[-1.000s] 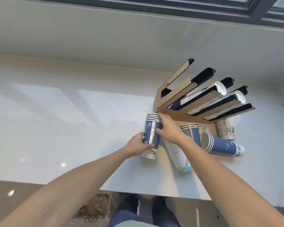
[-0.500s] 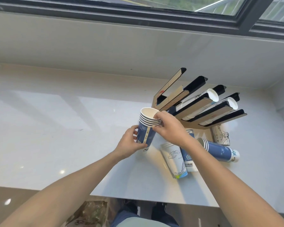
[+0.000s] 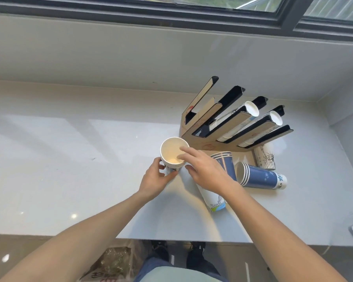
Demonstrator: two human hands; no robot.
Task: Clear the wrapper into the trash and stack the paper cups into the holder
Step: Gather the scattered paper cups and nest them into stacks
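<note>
Abt halfway imo. Holder [image 3: 222,129] already has cups in two right slots, left slots look empty. Left hand [image 3: 154,180] wraps the upright cup stack [image 3: 174,154] on the bench [image 3: 69,159]; right hand [image 3: 204,169] fingers spread, index dipping into the top cup. Loose stacks [image 3: 260,178] lie near the holder. Wrapper: can't tell.
</note>
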